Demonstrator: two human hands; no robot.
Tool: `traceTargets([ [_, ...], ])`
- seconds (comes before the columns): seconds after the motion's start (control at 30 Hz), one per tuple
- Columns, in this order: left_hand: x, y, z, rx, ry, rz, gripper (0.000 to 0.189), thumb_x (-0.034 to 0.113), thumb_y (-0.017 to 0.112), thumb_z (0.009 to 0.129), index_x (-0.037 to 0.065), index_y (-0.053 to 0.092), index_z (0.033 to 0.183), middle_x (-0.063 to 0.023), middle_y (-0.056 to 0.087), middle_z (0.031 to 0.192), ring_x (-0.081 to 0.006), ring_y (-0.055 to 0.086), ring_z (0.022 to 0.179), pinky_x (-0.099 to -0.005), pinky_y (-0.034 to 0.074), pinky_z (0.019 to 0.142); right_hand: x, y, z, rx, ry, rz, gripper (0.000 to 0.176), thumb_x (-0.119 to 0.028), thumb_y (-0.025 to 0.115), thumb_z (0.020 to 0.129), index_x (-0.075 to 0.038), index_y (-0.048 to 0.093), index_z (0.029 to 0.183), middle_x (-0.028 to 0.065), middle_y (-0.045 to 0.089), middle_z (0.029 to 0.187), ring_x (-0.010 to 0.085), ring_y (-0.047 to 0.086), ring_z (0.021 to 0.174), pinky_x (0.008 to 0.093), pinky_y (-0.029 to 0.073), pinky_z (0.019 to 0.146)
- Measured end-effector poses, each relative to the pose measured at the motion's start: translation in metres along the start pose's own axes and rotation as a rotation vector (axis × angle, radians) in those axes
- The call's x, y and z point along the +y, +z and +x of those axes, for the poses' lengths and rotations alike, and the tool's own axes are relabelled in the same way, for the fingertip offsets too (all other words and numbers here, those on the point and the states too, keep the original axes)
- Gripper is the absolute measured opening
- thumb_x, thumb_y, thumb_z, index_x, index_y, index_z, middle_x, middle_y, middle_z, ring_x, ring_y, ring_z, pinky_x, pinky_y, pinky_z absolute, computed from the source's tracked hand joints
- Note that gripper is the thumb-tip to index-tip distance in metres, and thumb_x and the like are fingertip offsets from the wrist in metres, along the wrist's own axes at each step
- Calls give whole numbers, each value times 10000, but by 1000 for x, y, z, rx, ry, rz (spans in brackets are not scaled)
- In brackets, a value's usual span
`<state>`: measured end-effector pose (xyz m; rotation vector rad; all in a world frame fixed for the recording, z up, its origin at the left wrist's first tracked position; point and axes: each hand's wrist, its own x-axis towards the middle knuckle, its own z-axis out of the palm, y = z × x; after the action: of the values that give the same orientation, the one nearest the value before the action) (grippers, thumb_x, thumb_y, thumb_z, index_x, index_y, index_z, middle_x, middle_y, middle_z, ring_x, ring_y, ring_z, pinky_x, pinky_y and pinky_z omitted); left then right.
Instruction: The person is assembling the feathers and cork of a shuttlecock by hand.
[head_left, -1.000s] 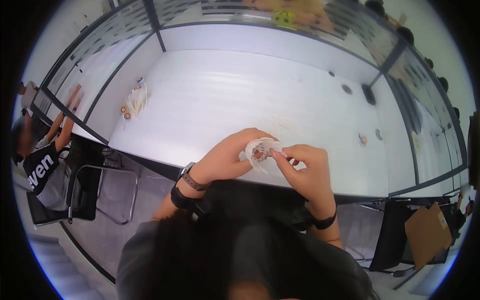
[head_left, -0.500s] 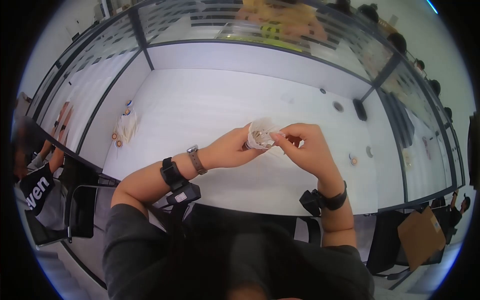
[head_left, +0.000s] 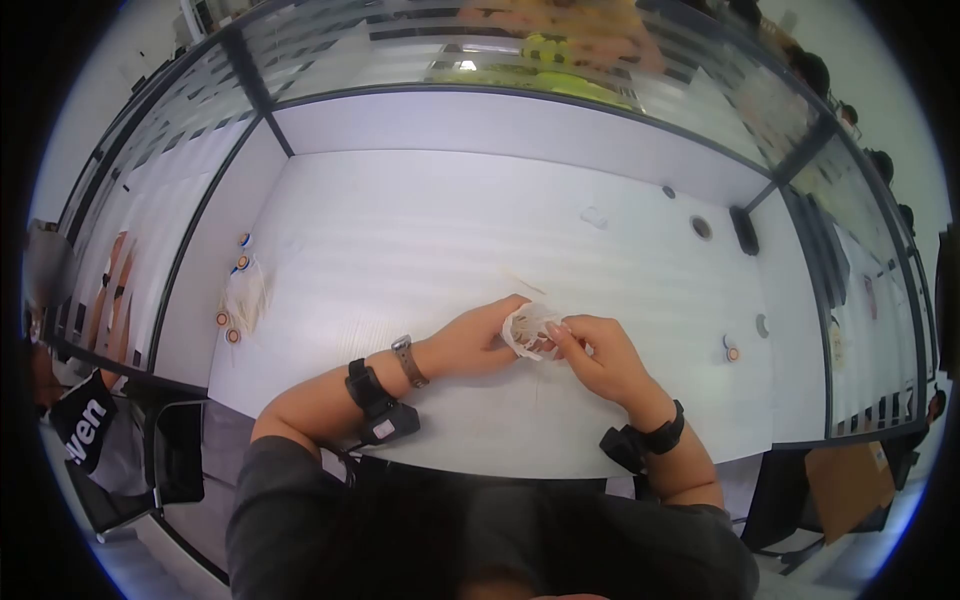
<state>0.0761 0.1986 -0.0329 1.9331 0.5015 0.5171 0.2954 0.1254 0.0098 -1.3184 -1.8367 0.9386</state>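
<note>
My left hand [head_left: 478, 338] is closed around a translucent, whitish cup-like thing [head_left: 524, 318] with an uneven rim, its mouth tilted up toward me. Whether it is a soft plastic bag or a thin cup I cannot make out. The thumb and fingers of my right hand [head_left: 606, 362] are pinched at the right side of its mouth. Something thin and pale shows inside, too small to name. Just beyond the cup-like thing, a thin pale stick [head_left: 522, 280] lies on the white table [head_left: 420, 220].
At the left lies a bunch of thin pale sticks [head_left: 246, 298] with several small round caps [head_left: 233, 336] beside it. Another small round piece [head_left: 731, 350] and a black oblong object [head_left: 745, 231] are on the right. Low partitions [head_left: 500, 115] enclose the table; people sit beyond.
The view has shifted, so the table and hands appear lower. The cup-like thing stays in my left hand, my right fingers still at its mouth. The stick beyond it now shows plainly.
</note>
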Motion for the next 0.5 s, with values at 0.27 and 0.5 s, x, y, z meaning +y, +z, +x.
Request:
traceTargets([
  [0.27, -6, 2, -1, -3, 33, -145, 455, 137, 639, 916, 55, 452, 1323, -64, 606, 1122, -131, 595, 970, -301, 488, 853, 3, 7, -3, 181, -260, -312, 183, -137, 626, 922, -33, 623, 773, 100, 611, 668, 284, 577, 588, 367, 439, 531],
  [0.5, -1, 1, -4, 11, 51, 73, 403, 177, 669, 906, 62, 496, 1250, -71, 633, 1056, -192, 624, 903, -311, 495, 824, 5, 11, -1, 241, -369, -317, 131, -90, 673, 872, -46, 622, 759, 92, 593, 640, 286, 562, 557, 376, 430, 523],
])
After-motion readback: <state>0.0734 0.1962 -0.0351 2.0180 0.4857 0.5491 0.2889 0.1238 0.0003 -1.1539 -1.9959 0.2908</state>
